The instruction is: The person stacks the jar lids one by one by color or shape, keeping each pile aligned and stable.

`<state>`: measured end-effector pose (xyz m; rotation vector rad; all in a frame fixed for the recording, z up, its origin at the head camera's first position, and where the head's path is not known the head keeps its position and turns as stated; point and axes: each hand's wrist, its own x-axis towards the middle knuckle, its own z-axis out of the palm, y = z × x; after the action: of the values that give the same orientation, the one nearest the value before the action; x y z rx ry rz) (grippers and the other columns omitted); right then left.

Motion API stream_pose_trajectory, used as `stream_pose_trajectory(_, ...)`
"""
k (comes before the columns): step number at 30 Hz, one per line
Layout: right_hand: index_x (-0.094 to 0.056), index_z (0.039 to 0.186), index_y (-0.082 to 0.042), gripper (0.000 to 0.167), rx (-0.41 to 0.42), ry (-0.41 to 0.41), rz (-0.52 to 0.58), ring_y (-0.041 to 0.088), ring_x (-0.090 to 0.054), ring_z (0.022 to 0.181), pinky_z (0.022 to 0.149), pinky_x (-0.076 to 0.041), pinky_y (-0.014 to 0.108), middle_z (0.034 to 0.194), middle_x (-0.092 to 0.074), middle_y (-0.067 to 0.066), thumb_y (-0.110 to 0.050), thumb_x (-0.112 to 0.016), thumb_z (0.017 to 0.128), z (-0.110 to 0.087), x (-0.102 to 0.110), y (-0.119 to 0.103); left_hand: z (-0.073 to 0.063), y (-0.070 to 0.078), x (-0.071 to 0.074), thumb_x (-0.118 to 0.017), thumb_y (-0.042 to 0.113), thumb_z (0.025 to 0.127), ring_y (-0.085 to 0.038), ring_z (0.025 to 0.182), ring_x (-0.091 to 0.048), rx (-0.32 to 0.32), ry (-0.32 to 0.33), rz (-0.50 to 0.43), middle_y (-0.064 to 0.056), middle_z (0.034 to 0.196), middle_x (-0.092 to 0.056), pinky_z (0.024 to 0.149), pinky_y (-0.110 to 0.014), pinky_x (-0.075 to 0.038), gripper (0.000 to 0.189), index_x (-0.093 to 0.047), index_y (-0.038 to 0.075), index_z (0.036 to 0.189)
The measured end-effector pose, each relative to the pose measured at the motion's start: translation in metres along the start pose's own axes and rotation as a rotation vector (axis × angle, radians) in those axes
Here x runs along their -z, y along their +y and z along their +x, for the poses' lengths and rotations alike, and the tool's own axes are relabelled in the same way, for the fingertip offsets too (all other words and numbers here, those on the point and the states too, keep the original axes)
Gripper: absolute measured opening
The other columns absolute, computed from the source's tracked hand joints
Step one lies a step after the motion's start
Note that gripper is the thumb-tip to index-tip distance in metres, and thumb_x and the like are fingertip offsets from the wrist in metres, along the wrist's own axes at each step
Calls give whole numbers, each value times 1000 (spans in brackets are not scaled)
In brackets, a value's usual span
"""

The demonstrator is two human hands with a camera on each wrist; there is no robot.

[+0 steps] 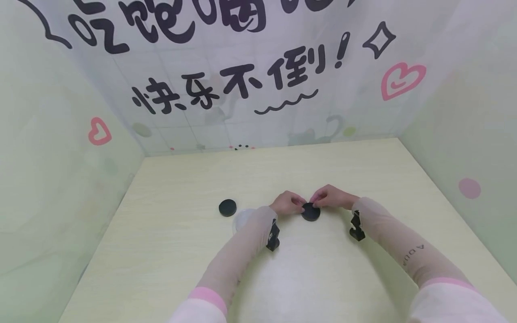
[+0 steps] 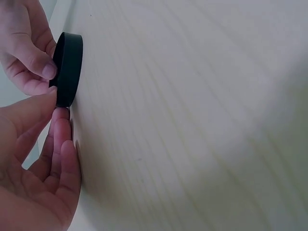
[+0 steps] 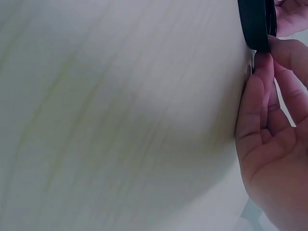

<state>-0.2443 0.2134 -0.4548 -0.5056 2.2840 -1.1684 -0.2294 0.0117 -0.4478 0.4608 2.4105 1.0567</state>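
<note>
A black round lid (image 1: 311, 212) sits low over the wooden tabletop, between both hands. My left hand (image 1: 286, 202) pinches its left edge between thumb and fingertips. From the other side my right hand (image 1: 334, 196) pinches the far right edge in the same way. In the left wrist view the lid (image 2: 70, 70) shows a smooth side wall, with a thumb on its face. Only part of the lid (image 3: 254, 24) enters the right wrist view, above the fingers.
A second black disc (image 1: 227, 207) lies to the left on the table (image 1: 169, 233). Beside it is a clear round piece (image 1: 242, 218), partly hidden by the left sleeve. Printed cloth walls (image 1: 226, 121) enclose the back and sides.
</note>
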Motion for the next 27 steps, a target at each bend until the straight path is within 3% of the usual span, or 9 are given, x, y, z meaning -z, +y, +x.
stream_pose_trajectory(7, -66, 93, 0, 16, -11, 11, -9, 13, -53, 74, 72, -42, 26, 82, -65, 3, -6, -62, 79, -1, -1, 0, -1, 0, -2, -66, 15, 79, -8, 78, -54, 5, 4, 12, 2, 84, -63, 70, -19, -41, 24, -67, 14, 103)
stream_pose_trajectory(15, -66, 93, 4, 16, 39, 19, -30, 13, -51, 72, 69, -42, 26, 83, -65, 7, -5, -62, 79, -4, -2, -6, -3, 1, 0, -66, 14, 79, -8, 77, -54, 2, 18, 43, 3, 83, -63, 71, -20, -42, 23, -66, 14, 103)
stream_pose_trajectory(27, -65, 91, 3, 14, 41, 8, -5, 12, -52, 68, 64, -43, 25, 77, -63, 3, -5, -61, 79, -3, -2, -9, -5, 5, 3, -63, 7, 80, -9, 69, -51, 20, 21, 3, 2, 80, -59, 59, -18, -40, 25, -66, 12, 104)
